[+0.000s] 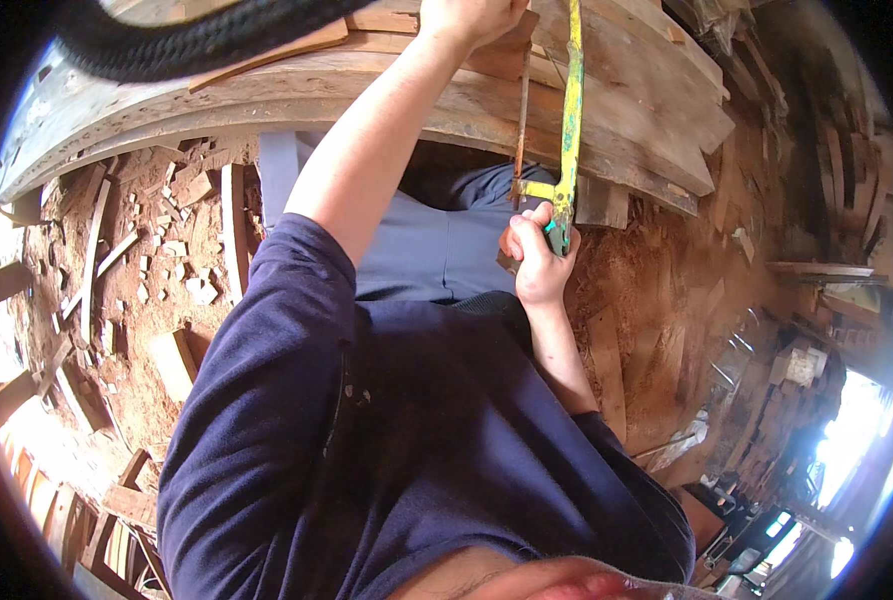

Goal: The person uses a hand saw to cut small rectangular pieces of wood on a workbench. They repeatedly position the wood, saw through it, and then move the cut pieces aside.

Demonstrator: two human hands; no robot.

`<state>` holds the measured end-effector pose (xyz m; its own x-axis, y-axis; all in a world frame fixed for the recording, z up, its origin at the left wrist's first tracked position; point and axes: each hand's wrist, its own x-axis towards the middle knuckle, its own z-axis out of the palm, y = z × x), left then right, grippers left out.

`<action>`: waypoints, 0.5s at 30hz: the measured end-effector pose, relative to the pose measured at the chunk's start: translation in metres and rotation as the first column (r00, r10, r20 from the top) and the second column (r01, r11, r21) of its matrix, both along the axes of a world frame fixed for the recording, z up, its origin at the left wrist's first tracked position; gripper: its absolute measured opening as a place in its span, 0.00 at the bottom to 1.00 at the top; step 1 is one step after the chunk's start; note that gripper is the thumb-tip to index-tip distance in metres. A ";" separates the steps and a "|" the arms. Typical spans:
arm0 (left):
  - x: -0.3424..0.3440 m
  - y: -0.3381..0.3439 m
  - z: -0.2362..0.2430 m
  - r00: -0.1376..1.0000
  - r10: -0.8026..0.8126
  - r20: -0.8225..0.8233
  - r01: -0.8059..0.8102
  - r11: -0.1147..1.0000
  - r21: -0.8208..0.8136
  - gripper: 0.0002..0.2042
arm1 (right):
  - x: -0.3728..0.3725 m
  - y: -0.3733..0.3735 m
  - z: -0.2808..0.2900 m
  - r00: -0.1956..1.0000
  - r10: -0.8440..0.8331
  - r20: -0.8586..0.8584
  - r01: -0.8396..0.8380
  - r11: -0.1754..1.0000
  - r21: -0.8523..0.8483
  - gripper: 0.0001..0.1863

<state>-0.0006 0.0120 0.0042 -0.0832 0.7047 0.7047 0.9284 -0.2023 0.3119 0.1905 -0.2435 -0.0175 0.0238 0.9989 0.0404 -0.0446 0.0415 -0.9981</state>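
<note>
My right hand (543,262) is closed around the grip of a hacksaw with a worn yellow frame (571,110) and some green near the handle. Its thin, rusty blade (521,125) runs away from me beside a reddish-brown piece of wood (503,52) at the far edge of the view. Whether the teeth are in the wood I cannot tell. My left arm reaches forward over the bench, and my left hand (469,18) is closed at that piece of wood, just left of the blade. The top edge cuts off part of its fingers.
A thick, weathered plank bench (366,90) spans the front, with loose boards on it. A black braided cable (196,40) crosses the upper left, close to the camera. Small offcuts (176,250) and wood strips (234,230) litter the dirt floor at left. Timber is piled at right.
</note>
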 end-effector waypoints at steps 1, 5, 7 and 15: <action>0.000 -0.001 0.000 1.000 0.004 0.000 -0.004 1.000 -0.009 0.26 | 0.004 -0.004 0.002 1.000 -0.011 0.004 0.011 1.000 -0.006 0.14; -0.001 -0.013 0.005 1.000 -0.003 -0.015 0.003 1.000 0.009 0.25 | 0.005 0.004 0.017 1.000 0.010 -0.020 -0.010 1.000 -0.002 0.14; 0.000 -0.024 0.006 0.998 -0.060 -0.034 0.061 0.997 0.050 0.25 | -0.001 0.027 0.024 1.000 -0.013 0.020 0.013 1.000 0.000 0.14; 0.001 -0.019 0.000 0.997 -0.072 0.006 0.069 0.982 0.178 0.23 | -0.023 0.080 0.007 0.995 -0.007 -0.103 0.005 1.000 -0.018 0.11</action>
